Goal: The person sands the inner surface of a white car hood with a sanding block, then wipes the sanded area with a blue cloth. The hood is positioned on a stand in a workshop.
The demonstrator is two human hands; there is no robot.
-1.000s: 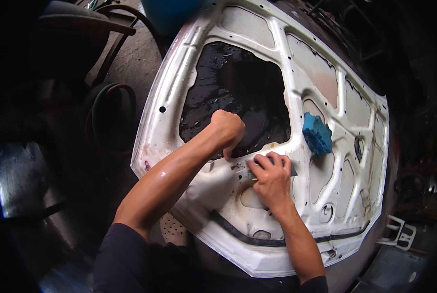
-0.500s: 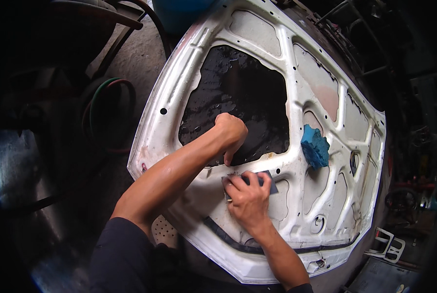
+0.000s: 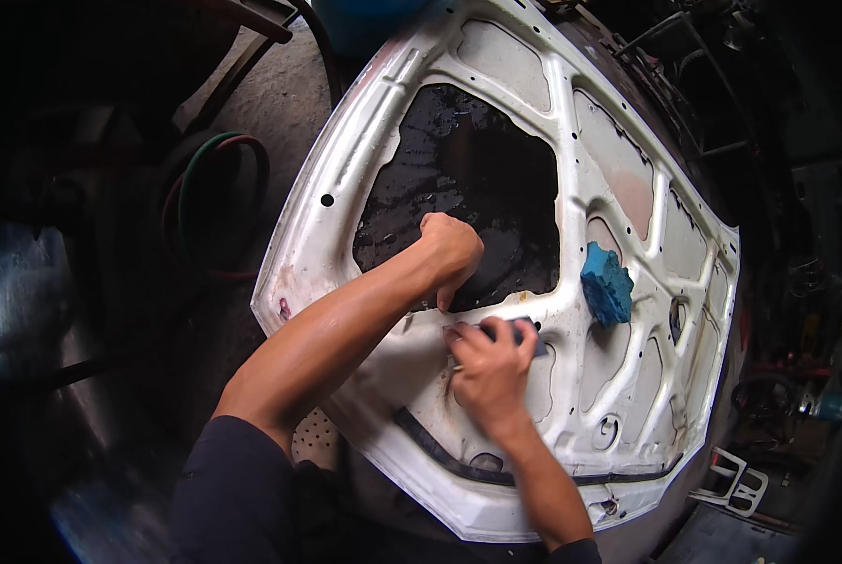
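the hands are apart. the left hand point(image 3: 454, 252) curls over the lower edge of the black section point(image 3: 505, 179), thumb down, seemingly bracing; i cannot tell whether it grips anything. just below the black section, the right hand point(image 3: 491, 376) is clamped over a dark sheet point(image 3: 534, 340), fingers spread, probably to press it against the surrounding white panel point(image 3: 397, 371). right of the black section lies a blue lump point(image 3: 606, 287), perhaps for easy reach.

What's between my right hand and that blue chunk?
In the head view: a dark sheet jutting from your right hand, then only white panel before the blue chunk.
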